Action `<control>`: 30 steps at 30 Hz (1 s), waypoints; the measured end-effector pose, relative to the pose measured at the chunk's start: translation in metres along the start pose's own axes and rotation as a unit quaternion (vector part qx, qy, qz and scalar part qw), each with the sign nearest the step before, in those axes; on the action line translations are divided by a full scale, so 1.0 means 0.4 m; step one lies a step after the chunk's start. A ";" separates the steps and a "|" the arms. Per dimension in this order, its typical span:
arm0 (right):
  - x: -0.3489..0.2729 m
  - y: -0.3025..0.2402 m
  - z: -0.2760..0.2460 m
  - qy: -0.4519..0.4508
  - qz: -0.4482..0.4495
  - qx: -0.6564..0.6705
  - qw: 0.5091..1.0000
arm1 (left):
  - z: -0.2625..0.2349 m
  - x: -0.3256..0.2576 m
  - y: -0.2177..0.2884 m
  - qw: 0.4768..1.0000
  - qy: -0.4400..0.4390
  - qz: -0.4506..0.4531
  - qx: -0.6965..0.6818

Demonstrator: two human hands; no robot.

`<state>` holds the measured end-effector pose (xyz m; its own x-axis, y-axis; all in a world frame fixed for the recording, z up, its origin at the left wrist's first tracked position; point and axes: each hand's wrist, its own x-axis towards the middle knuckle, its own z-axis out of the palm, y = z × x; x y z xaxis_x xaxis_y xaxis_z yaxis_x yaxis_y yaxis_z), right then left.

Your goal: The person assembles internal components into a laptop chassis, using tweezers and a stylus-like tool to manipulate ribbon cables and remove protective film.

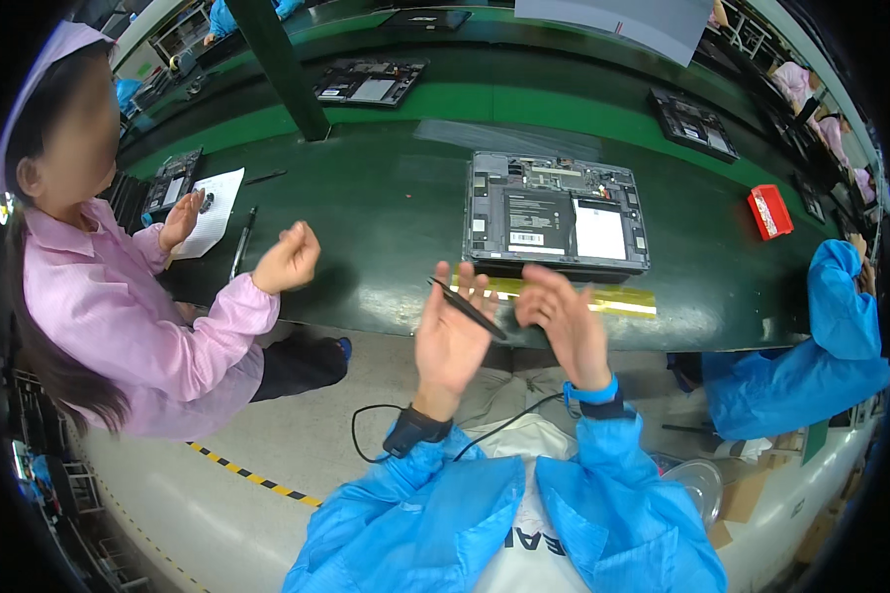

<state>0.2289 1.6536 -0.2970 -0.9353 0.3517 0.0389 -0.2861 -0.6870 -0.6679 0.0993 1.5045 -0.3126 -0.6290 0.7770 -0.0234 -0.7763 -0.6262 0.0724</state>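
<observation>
My left hand (451, 341) is raised with the palm up and fingers spread. Across its fingers lies a slim black tool (468, 309), pointed at one end, which looks like tweezers. Beside it my right hand (569, 321) hovers with its fingers apart and half curled, slightly blurred, nothing visible in it. Just beyond both hands an opened laptop base (554, 212) sits on the green bench, its battery and boards exposed. A yellow translucent strip (618, 300) lies along the bench edge in front of the laptop, partly hidden by my hands.
On my left a co-worker in a pink smock (138, 316) holds both hands over the bench near a paper sheet (211, 212) and a pen-like tool (244, 242). A red bin (769, 211) stands at right, near a blue-sleeved person (801, 346). More opened laptops (371, 82) lie beyond.
</observation>
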 end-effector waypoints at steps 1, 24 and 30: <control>-0.041 0.020 -0.020 -0.025 0.010 -0.242 0.970 | 0.015 -0.011 -0.030 0.999 0.026 0.026 0.037; -0.126 -0.098 -0.082 0.339 -0.110 -0.291 0.888 | 0.017 0.008 -0.146 0.294 -0.196 0.184 0.917; -0.073 -0.095 -0.113 0.302 -0.016 -0.394 0.868 | 0.023 0.004 -0.149 0.215 -0.255 0.107 0.937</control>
<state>0.2765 1.6984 -0.3063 -0.5821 0.7949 -0.1714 0.1439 -0.1068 -0.9838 0.1448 1.5437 -0.3080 -0.1842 0.9484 0.2579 0.9476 0.1018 0.3027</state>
